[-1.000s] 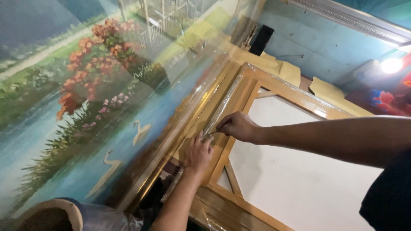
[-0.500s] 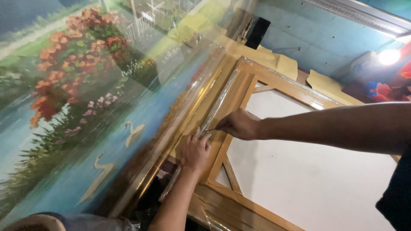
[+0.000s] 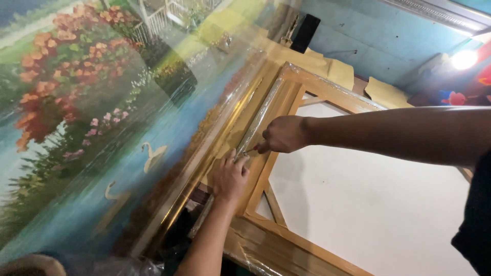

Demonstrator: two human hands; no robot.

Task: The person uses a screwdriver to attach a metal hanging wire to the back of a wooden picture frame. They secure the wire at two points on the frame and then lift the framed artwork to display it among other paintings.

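A wooden stretcher frame (image 3: 327,88) wrapped in clear plastic film lies back-side up, showing white canvas (image 3: 368,204). My left hand (image 3: 230,176) lies flat on the film-covered left rail, fingers spread, beside a bunched strip of plastic (image 3: 258,120) that runs along the rail. My right hand (image 3: 284,134) is closed around a small tool with a red part (image 3: 253,149). The tool's tip touches the film just above my left fingertips.
A large film-covered painting (image 3: 117,128) of flowers, water and swans leans at the left, its gilt edge (image 3: 204,153) against the frame. Yellowish paper sheets (image 3: 381,92) lie behind, under a blue wall (image 3: 378,41). A bright lamp (image 3: 464,60) shines at the upper right.
Both hands stay at nearly the same spot on the rail. The right hand's tool tip has drawn closer to my left fingertips, and the view has shifted a little.
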